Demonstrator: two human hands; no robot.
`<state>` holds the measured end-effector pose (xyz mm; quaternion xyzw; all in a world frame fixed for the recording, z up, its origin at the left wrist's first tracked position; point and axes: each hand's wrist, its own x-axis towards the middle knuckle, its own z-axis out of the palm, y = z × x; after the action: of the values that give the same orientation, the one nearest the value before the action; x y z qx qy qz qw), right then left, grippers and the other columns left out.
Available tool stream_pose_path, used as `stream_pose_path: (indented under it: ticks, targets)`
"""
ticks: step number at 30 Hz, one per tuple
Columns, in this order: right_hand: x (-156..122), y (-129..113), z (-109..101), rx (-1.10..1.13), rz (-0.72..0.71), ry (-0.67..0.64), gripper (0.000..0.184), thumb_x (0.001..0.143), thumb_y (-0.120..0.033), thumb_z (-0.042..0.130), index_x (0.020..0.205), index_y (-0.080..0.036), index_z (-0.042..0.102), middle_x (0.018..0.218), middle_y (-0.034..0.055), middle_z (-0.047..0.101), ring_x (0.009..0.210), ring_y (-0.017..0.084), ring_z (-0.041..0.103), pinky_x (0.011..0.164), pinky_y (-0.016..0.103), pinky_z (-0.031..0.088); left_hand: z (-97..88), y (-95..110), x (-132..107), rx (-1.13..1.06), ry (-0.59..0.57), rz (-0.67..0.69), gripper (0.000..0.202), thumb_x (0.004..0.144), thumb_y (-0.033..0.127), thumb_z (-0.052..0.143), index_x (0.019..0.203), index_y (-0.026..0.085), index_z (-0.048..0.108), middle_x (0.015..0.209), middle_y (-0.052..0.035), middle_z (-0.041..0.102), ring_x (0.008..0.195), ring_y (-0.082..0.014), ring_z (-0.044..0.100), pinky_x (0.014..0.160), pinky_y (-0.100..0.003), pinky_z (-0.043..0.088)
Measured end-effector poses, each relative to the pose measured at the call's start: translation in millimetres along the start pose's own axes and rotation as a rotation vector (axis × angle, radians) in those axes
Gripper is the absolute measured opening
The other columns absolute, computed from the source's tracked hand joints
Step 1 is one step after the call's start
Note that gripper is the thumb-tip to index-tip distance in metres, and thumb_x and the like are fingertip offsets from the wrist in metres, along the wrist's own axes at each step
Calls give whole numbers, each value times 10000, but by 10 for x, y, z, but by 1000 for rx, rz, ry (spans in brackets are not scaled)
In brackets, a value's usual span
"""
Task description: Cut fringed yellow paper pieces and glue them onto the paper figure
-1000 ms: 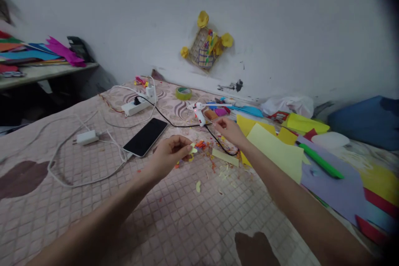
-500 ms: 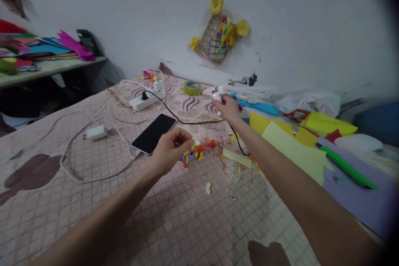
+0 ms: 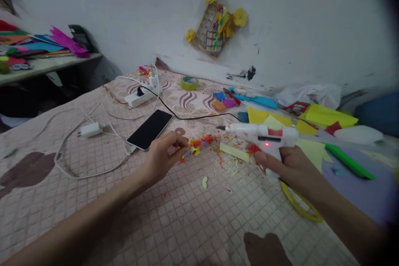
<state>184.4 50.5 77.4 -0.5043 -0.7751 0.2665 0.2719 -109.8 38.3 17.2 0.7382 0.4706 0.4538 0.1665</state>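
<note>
My right hand [image 3: 289,164] is wrapped round the handle of a white hot glue gun [image 3: 260,132], raised above the right side of the table. Its nozzle points left and a red light glows on its body. My left hand [image 3: 166,151] is closed in a pinch, with a small pale yellow paper piece at its fingertips, mostly hidden now. Just beyond those fingertips lie orange, purple and yellow paper strips [image 3: 201,143]. A pale yellow paper strip [image 3: 234,152] and scattered scraps lie between my hands. One curved pale scrap [image 3: 204,182] sits closer to me.
A black phone [image 3: 150,129] lies beside my left hand. White cables, a charger [image 3: 91,129] and a power strip [image 3: 141,96] are at left. Green tape [image 3: 189,83] stands at the back. Coloured sheets [image 3: 352,187], a green cutter [image 3: 349,162] and a yellow ring [image 3: 301,203] are at right.
My right hand has brought the glue gun from the back of the table toward me and to the right. My left hand stays near the paper strips, its fingers still pinched.
</note>
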Motion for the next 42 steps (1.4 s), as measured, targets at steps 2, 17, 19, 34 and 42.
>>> stream_pose_path:
  ticks: [2,17,19,34,42]
  targets:
    - [-94,-2,25,-2,-63,-81,185,802,-418,588,790,-246,656,680,18,643,631,206,594,517,292,477,-7,-44,-51,55,19,215,31,809,143,584,808,171,594,818,-48,666,808,-152,614,756,-292,481]
    - [-259,-69,184,-68,-109,-321,186,842,-392,536,855,-254,660,786,29,679,671,204,600,601,313,497,-80,-179,-196,317,105,755,140,785,127,621,898,210,629,878,-28,670,916,-178,595,853,-359,467]
    - [-255,-85,190,-83,-117,-325,208,840,-396,534,752,-246,649,702,20,651,620,192,579,584,310,479,-91,-179,-201,345,102,772,141,792,130,610,898,220,630,861,-15,673,914,-170,592,860,-353,462]
    - [-215,-158,231,-66,-166,-298,169,834,-390,540,754,-262,615,586,0,566,576,189,537,585,305,442,-93,-125,-197,378,111,831,136,766,132,644,874,214,632,858,-7,675,907,-167,584,852,-344,468]
    - [-226,-134,212,-85,-145,-343,162,856,-369,517,785,-251,603,749,14,646,682,196,580,641,307,462,-88,-124,-201,366,121,819,162,759,107,648,873,222,636,880,1,675,907,-162,585,863,-338,458]
